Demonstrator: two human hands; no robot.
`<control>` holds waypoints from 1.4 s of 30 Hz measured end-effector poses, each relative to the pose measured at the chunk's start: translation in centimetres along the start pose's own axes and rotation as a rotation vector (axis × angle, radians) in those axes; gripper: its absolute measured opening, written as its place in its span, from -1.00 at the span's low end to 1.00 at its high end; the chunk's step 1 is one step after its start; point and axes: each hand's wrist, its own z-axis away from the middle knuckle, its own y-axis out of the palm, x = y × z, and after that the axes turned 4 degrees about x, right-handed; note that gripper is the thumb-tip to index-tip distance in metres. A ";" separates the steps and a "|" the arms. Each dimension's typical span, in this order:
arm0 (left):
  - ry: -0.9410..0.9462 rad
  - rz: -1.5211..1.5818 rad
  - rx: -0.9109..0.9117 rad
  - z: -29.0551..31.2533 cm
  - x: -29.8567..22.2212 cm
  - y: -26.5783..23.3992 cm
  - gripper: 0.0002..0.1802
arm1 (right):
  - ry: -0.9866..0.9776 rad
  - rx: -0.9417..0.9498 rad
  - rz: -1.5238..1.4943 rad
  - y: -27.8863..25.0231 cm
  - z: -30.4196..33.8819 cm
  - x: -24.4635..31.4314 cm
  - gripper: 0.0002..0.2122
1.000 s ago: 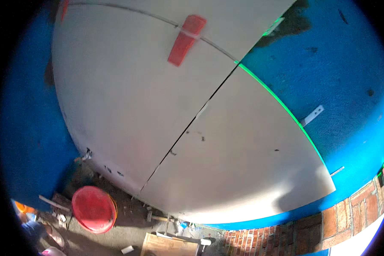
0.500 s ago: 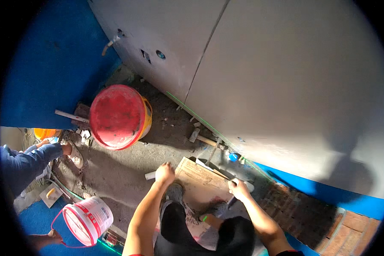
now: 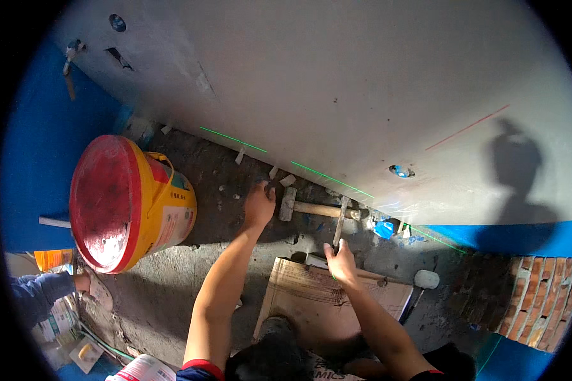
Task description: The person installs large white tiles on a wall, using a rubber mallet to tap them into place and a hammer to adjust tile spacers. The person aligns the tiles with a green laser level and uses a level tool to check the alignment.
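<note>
My left hand (image 3: 258,204) reaches to the floor near the foot of the grey wall panel (image 3: 337,82), beside small pale chips (image 3: 288,181). Its fingers are curled together; whatever they hold, if anything, is hidden. In my right hand (image 3: 342,261) is the lower end of a narrow flat bar (image 3: 340,221), its far end pointing at the wall. Between my hands and the wall lies a hammer (image 3: 318,209) with a wooden handle. A flat cardboard piece (image 3: 299,298) lies below my right hand, and a white-headed mallet (image 3: 427,279) rests at its right.
A yellow bucket with a red lid (image 3: 108,203) stands at left. A co-worker's sleeve (image 3: 41,298) and shoe (image 3: 98,290) show at the left edge. Brickwork (image 3: 540,298) rises at right. Green laser lines (image 3: 330,179) run along the wall's foot, near a crumpled blue item (image 3: 384,228).
My view has moved closer to the wall's foot. My left hand went from beside the cardboard to the floor by the wall; my right left the cardboard's edge and took the flat bar.
</note>
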 end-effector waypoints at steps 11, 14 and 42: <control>0.028 0.040 -0.088 -6.3 -2.3 4.5 -0.71 | 0.027 -0.099 -0.517 3.5 -4.4 -4.6 -0.72; 0.043 -0.009 -0.128 -6.6 0.0 4.8 -0.74 | 0.004 -0.126 -0.359 4.2 -3.9 -4.4 -0.69; -0.010 -0.035 -0.153 -7.1 -1.5 5.8 -0.77 | 0.008 -0.171 -0.236 4.1 -4.6 -5.8 -0.70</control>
